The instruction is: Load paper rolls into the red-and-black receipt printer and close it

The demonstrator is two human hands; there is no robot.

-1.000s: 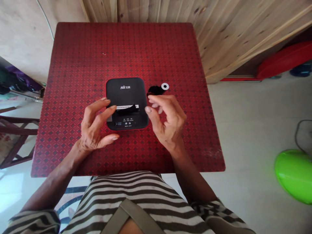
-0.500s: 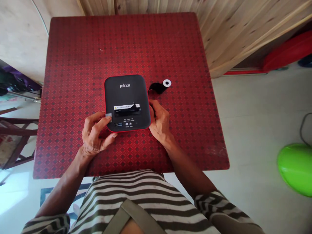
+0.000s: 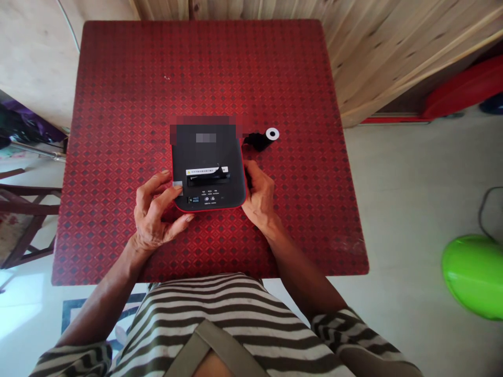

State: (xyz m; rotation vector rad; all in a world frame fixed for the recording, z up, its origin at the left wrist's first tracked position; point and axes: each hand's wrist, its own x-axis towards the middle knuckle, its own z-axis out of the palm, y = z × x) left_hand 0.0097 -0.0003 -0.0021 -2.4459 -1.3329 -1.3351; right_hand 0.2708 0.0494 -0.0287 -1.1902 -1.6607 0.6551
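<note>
A black printer with a red rim lies on the table, a paper slot across its front half. A white warning label sits along that slot, and a black curled strip sticks up there. My left hand has its fingers apart; one fingertip rests on a grey tab at the printer's left edge, and the thumb is beside the front edge. With bent fingers, my right hand grips the printer's right side; its fingertips are partly hidden. Behind it lies a paper roll with a black outer layer.
The red patterned table stands against a wood-panelled wall. On the floor to the right is a bright green rounded object. A dark wooden chair stands at the left. The printer's far edge is pixelated.
The whole view has shifted slightly. The left hand's upper finger now sits a little farther from the printer's edge. The right hand keeps its hold.
</note>
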